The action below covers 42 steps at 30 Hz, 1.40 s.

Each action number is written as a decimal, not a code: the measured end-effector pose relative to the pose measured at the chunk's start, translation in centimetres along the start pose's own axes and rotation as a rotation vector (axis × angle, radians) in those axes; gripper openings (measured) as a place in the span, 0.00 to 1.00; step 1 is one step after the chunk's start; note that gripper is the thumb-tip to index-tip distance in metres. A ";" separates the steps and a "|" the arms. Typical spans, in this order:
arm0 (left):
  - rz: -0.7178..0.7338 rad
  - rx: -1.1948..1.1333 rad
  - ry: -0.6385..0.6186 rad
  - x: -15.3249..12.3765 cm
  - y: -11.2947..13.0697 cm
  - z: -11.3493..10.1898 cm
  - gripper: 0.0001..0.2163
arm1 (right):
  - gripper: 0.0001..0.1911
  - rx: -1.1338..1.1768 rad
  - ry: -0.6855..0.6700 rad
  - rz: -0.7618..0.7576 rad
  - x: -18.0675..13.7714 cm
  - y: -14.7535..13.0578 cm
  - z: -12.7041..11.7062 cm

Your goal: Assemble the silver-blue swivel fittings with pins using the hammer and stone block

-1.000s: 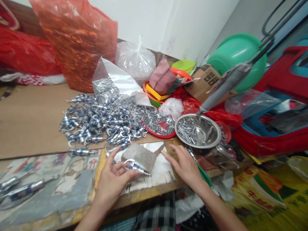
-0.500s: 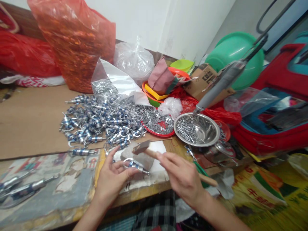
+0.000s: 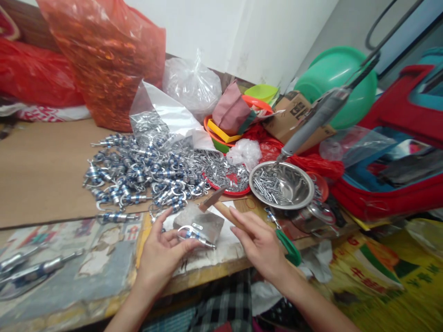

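Observation:
My left hand (image 3: 166,246) pinches a silver and blue metal fitting with a curved hook (image 3: 195,236) between thumb and fingers. The fitting lies against the near side of a grey block (image 3: 209,223). On that block's face, just above the fitting, sits a small flat metal piece with holes (image 3: 197,226). My right hand (image 3: 260,240) is closed round the wooden handle of a hammer (image 3: 212,199). The hammer's head is raised above the block, apart from the fitting. White paper (image 3: 231,234) lies under the block.
A heap of similar fittings (image 3: 134,173) covers the cardboard behind my left hand. A red tray (image 3: 238,192) and a steel bowl (image 3: 308,196) hold small metal pins. A grey hand tool (image 3: 311,124) hangs over the bowl. Green scissor-like handles (image 3: 290,249) lie beside my right hand.
The hammer head has lifted up and right off the block, its handle tilting in my right hand. The small flat piece now shows on the block. My left hand stays put.

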<state>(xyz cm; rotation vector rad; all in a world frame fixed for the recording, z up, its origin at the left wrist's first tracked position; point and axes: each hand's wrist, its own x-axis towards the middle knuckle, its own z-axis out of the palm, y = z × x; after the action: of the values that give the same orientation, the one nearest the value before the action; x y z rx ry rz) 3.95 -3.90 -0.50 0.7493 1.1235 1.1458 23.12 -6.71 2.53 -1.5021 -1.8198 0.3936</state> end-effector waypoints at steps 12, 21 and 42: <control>-0.005 -0.015 0.008 0.0 0.1 0.1 0.44 | 0.14 -0.169 -0.103 0.061 2.7 2.8 2.0; -0.020 -0.023 -0.011 0.0 0.1 0.0 0.43 | 0.11 -0.160 -0.225 0.041 5.4 -0.4 5.0; 0.010 -0.101 -0.022 0.3 -0.3 0.0 0.39 | 0.09 -0.473 -0.229 -0.465 2.3 -3.2 4.9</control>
<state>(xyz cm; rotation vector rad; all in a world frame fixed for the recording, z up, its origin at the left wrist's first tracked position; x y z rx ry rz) 4.04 -3.70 -0.90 0.6879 1.0365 1.1912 17.34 -4.36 2.05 -1.2978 -2.4927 -0.1080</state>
